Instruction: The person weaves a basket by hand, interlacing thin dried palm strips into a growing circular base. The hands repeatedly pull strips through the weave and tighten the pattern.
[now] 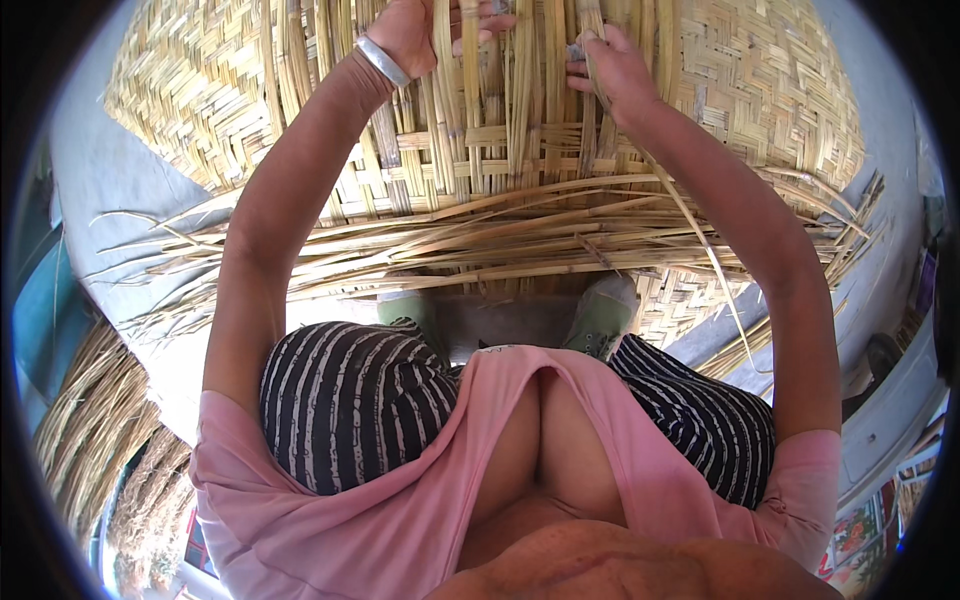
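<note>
A large mat of woven reed strips [770, 110] spreads in front of me, its near edge still loose upright strips in the middle. My left hand [410, 38], a silver bangle on its wrist, reaches among these uprights at the top of the view. Several strips pass in front of its fingers, which hold them from behind. To its right, my right hand [615, 72] pinches a long reed strip [690, 205] between thumb and fingers; the strip's tail hangs past my forearm toward my knee. Some fingertips on both hands have greyish coverings.
A bundle of loose reed strips [440, 245] lies across the mat's near edge, between me and the weave. Another pile of reeds [95, 420] rests on the left. My shoes [605, 315] are just below the bundle. A blue object [50, 320] stands at the far left.
</note>
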